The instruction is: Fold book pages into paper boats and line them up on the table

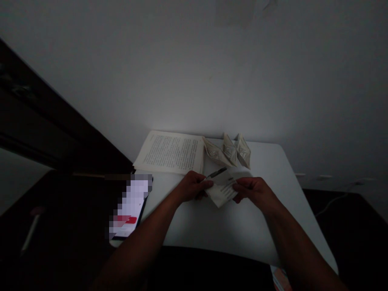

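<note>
Between my two hands, just above the white table, is a folded sheet of printed paper (222, 188) with a pointed lower corner. My left hand (191, 186) pinches its left edge, thumb on top. On the other side, the fingers of my right hand (251, 188) are closed on the right edge. Behind the paper stand three folded paper boats, a left one (216, 152), a middle one (230, 149) and a right one (243, 151), close together. The undersides of the fingers are partly hidden.
A stack of printed pages (172, 152) lies at the table's back left, near the wall. At the left edge is a lit phone (131, 208), its screen blurred. The white table (212, 232) meets the wall at the back. A cable (333, 200) runs beyond the right edge.
</note>
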{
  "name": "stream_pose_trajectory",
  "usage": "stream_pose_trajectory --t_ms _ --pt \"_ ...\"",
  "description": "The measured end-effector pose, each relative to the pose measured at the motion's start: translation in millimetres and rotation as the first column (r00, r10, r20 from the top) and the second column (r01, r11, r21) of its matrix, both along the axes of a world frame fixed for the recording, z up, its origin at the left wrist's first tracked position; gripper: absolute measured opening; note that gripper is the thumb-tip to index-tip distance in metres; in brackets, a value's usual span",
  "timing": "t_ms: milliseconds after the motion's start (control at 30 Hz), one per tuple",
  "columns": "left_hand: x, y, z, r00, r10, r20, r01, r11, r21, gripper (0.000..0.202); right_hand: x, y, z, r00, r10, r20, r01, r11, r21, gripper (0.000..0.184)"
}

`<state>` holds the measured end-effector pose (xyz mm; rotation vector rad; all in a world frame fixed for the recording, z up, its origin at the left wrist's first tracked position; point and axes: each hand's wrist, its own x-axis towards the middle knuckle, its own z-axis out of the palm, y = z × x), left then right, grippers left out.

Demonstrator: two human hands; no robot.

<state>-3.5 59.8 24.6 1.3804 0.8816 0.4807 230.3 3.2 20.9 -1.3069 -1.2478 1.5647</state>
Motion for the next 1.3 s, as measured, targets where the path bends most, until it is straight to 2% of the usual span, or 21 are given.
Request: stream_pose_trajectory --t_ms 100,200,300,367,500,633,700,733,800,867,933,1033,1167,1300 --pt "-1.7 0.9 4.7 0.997 -0.042 -0.057 0.039 0.998 -0.041 0.039 3.5 1.0 -1.0 0.998 0.058 -0.028 -0.059 0.997 -0.047 0.041" --pt "-4.6 2.6 10.6 0.987 -0.139 -0.084 0.125 0.981 -0.151 0.036 4.7 1.9 -0.1 0.995 0.100 -0.021 -0.102 0.992 -0.080 0.044" --pt "-7.4 4.1 15.1 0.966 -0.244 -0.090 0.218 0.948 -0.231 0.034 4.1 2.2 0.4 0.995 0.094 0.023 -0.092 0.990 -0.107 0.047" --pt "-7.6 4.0 16.5 0.954 -0.274 -0.119 0.239 0.939 -0.247 0.033 3.3 2.1 -0.2 0.995 0.080 0.061 -0.072 0.990 -0.122 0.048" --pt "-1.5 0.0 16.9 0.928 -0.273 -0.253 0.213 0.947 -0.240 0.032 2.0 1.6 -3.1 0.985 0.049 0.165 -0.026 0.990 -0.138 0.043" --pt "7.9 -5.1 16.4 0.893 -0.245 -0.377 0.191 0.966 -0.175 0.034 3.2 1.4 -6.7 0.948 0.009 0.319 0.034 0.991 -0.127 0.035" --pt "11.2 -6.1 15.7 0.875 -0.225 -0.430 0.179 0.973 -0.146 0.033 3.9 1.1 -6.0 0.888 -0.052 0.456 0.081 0.996 -0.045 0.031" --pt "12.4 -6.2 15.2 0.866 -0.217 -0.451 0.173 0.975 -0.136 0.032 3.4 0.5 -4.2 0.838 -0.096 0.538 0.089 0.995 0.039 0.029" --pt "14.2 -5.7 14.4 0.852 -0.205 -0.482 0.164 0.978 -0.127 0.029 -0.8 -1.5 1.8 0.711 -0.197 0.675 0.031 0.968 0.251 0.024" --pt "15.5 -5.0 14.2 0.837 -0.202 -0.508 0.160 0.979 -0.125 0.027 -10.4 -4.6 9.0 0.649 -0.244 0.720 -0.063 0.926 0.371 0.020" --pt "16.7 -4.6 15.0 0.826 -0.198 -0.528 0.163 0.980 -0.112 0.026 -23.9 -7.2 13.7 0.640 -0.196 0.743 -0.182 0.900 0.395 0.018" --pt "18.4 -4.9 18.0 0.823 -0.185 -0.537 0.171 0.982 -0.075 0.027 -42.3 -6.7 12.2 0.579 -0.139 0.803 -0.342 0.853 0.394 0.018" --pt "19.4 -4.9 23.0 0.812 -0.196 -0.550 0.186 0.980 -0.076 0.029 -50.3 0.6 3.8 0.542 -0.124 0.831 -0.358 0.860 0.363 0.020" --pt "16.5 -1.7 24.2 0.798 -0.251 -0.548 0.231 0.967 -0.107 0.030 -48.6 6.3 3.7 0.534 -0.097 0.840 -0.357 0.875 0.328 0.019"
